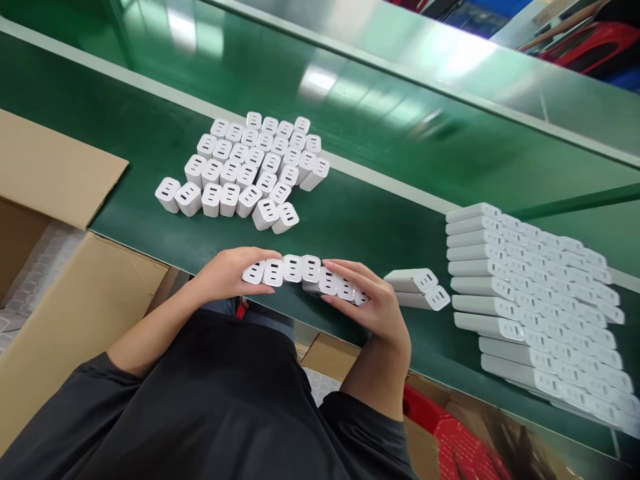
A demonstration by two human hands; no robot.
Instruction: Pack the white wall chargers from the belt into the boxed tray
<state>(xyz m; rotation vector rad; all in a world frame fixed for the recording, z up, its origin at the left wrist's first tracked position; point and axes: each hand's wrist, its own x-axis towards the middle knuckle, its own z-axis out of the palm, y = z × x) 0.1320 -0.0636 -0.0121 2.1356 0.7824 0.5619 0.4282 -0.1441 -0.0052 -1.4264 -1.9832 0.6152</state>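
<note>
Between my two hands, near the front edge of the green work surface, runs a row of several white USB chargers [293, 268], their port faces turned up toward me. My left hand [225, 272] grips the row's left end, thumb on the far side and fingers on the near side. Around the right end, my right hand [373, 297] is closed in the same way, partly covering the last chargers. Just right of that hand, two more white chargers [413, 280] lie side by side on the surface.
A loose group of upright chargers [245, 157] stands at the back left. Stacked rows of chargers [550, 307] fill the right side. Open cardboard boxes [55, 167] border the left edge. A green barrier [350, 100] runs along the back. Below right sits something red [465, 440].
</note>
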